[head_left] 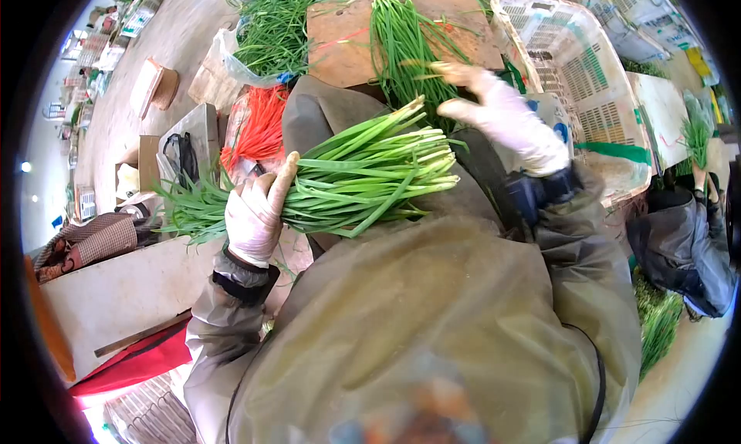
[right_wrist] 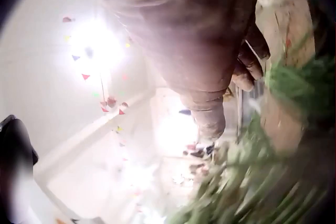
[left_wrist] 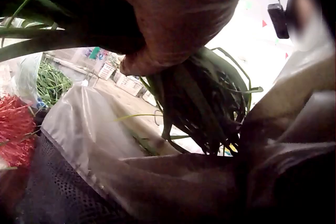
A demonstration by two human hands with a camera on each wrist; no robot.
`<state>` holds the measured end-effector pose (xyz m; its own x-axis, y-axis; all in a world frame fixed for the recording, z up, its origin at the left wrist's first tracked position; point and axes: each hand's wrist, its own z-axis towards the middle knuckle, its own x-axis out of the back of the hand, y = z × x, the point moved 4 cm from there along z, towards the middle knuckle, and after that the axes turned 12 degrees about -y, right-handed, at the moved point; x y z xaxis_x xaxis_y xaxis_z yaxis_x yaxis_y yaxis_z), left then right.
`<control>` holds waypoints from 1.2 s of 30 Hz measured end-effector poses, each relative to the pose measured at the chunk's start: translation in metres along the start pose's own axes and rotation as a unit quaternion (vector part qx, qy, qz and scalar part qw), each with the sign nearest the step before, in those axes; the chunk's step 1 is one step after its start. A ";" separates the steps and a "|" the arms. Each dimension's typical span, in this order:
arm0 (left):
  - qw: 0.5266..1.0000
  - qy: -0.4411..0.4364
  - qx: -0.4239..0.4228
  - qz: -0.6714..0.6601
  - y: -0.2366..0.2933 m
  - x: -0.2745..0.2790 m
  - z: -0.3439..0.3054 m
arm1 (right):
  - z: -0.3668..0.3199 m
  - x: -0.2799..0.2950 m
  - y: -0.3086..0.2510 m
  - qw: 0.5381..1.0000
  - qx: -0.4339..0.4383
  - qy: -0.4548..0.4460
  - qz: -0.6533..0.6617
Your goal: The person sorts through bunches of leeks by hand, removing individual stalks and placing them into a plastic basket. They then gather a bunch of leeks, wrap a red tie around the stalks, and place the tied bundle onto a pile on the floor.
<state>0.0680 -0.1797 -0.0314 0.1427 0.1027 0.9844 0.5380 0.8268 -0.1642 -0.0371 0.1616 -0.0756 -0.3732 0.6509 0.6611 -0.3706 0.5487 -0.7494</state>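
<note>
Head view, left hand grips bunch, fingers curled round leaves, right hand holds fingers extended, thumb apart, beside pile, contact unclear.

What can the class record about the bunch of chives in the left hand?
This bunch of chives lies crosswise over the lap, its long green leaves ending in pale, uneven stalk bases at the picture's right and looser leafy tips at its left. It looks fresh; no tie shows. The left hand grips it nearer the tips.
</note>
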 end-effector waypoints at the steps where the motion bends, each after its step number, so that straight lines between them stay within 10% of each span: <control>1: 1.000 0.002 -0.003 0.001 0.001 0.000 0.001 | 0.009 -0.010 -0.014 0.997 0.067 0.007 0.040; 3: 1.000 0.003 -0.017 0.020 0.003 -0.002 0.001 | 0.019 -0.018 -0.005 0.990 -0.022 -0.054 0.131; 7: 1.000 0.001 -0.011 0.009 0.000 0.000 -0.004 | 0.000 0.022 0.021 0.981 -0.034 0.083 -0.171; 9: 1.000 0.004 -0.001 0.009 -0.001 -0.002 -0.007 | -0.009 0.027 0.059 0.906 -0.235 -0.037 -0.351; 12: 1.000 -0.004 -0.003 0.015 -0.002 -0.005 -0.001 | -0.016 0.007 0.026 0.990 -0.114 -0.054 -0.056; 19: 1.000 -0.008 0.008 0.026 -0.001 -0.005 0.002 | -0.048 -0.008 -0.022 0.927 -0.145 -0.248 0.242; 22: 0.999 -0.012 0.005 0.043 -0.001 -0.005 0.000 | -0.059 0.026 -0.004 0.943 -0.092 -0.033 0.317; 24: 0.998 -0.007 0.002 0.054 0.001 -0.004 -0.001 | -0.062 0.039 0.030 0.982 -0.183 0.008 -0.050; 25: 0.998 -0.001 -0.002 0.067 0.002 -0.003 0.000 | -0.064 0.036 0.049 0.923 -0.185 0.016 -0.338; 29: 0.997 0.009 -0.007 0.072 0.004 -0.006 0.002 | -0.037 0.007 -0.004 0.987 -0.139 -0.004 0.076; 33: 0.998 0.011 -0.022 0.058 0.010 0.000 0.004 | -0.002 -0.018 -0.022 0.996 0.086 0.036 0.002; 36: 0.999 0.006 -0.031 0.040 0.005 -0.005 0.001 | 0.009 -0.023 -0.019 0.984 0.024 -0.089 0.149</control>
<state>0.0686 -0.1754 -0.0373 0.1978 0.1600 0.9671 0.5743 0.7807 -0.2466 -0.0291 0.1316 -0.0760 -0.6136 0.6747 0.4103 -0.2591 0.3189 -0.9117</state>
